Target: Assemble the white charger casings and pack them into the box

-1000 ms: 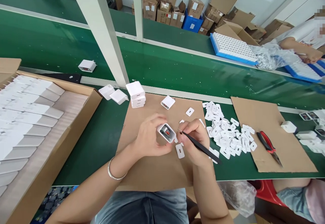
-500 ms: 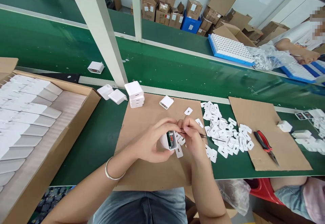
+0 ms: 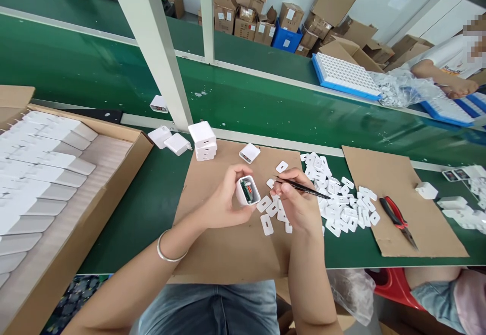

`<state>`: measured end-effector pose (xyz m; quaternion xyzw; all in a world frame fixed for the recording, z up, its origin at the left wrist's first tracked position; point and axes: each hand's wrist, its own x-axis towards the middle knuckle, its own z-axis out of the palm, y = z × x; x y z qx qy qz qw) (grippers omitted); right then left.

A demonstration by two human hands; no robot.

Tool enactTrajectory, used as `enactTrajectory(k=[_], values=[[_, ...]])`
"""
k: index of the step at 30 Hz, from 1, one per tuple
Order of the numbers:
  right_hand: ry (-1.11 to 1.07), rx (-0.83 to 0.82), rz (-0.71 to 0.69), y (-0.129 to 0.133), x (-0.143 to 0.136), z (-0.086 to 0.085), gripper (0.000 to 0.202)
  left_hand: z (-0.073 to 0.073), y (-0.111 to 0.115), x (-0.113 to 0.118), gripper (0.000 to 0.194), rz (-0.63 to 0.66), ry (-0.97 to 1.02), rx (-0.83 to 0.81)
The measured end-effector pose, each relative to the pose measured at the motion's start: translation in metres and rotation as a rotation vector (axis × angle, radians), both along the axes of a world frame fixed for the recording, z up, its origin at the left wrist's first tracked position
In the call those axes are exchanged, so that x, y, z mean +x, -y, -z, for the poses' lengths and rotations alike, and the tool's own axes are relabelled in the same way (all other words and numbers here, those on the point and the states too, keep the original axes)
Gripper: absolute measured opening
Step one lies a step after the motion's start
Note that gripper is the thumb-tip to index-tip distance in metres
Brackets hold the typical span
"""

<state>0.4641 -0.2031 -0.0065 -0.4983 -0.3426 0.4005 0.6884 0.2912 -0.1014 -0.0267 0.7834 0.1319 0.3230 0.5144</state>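
In my left hand [image 3: 228, 198] is a white charger housing [image 3: 243, 204], its uncovered end facing up and right, with a green circuit board and an orange-red part inside. Black tweezers [image 3: 304, 189] are gripped in my right hand [image 3: 298, 198], their tips pointing left toward the housing but apart from it. Whether the tips hold anything is too small to tell. Below and between the hands, several white end caps [image 3: 267, 224] with slots lie on a cardboard sheet [image 3: 224, 254]. Another uncovered charger [image 3: 249, 153] sits farther up the sheet, beside a stack of white chargers [image 3: 202, 140].
A heap of white caps [image 3: 341, 206] spreads to the right, then red-and-black pliers [image 3: 398, 221] on a second cardboard sheet [image 3: 436, 234]. At left stands a carton [image 3: 125, 165] packed with chargers. A white post [image 3: 152, 46] rises behind. Across the bench a person's hand [image 3: 461, 87] works near blue trays.
My hands have moved apart. The left hand has turned the housing more upright, and the right hand has swung the tweezers' tips leftward. A charger on the green belt behind has shifted right.
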Motion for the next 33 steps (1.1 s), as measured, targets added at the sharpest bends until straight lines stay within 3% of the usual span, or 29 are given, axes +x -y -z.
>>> enactTrajectory(k=[7,17,26,33], values=[[0.260,0.111,-0.093,0.009,-0.011,-0.008,0.013,0.004,-0.001,0.000,0.065,-0.115,0.112,0.209],[0.618,0.190,-0.030,0.009,-0.020,-0.003,0.017,-0.003,-0.005,-0.001,0.064,-0.217,0.102,0.436],[0.605,0.259,-0.031,0.006,-0.022,-0.003,0.025,-0.007,-0.005,0.000,0.057,-0.273,0.082,0.525],[0.582,0.237,-0.011,0.005,-0.023,0.001,0.017,-0.006,-0.003,0.000,0.057,-0.275,0.079,0.528]])
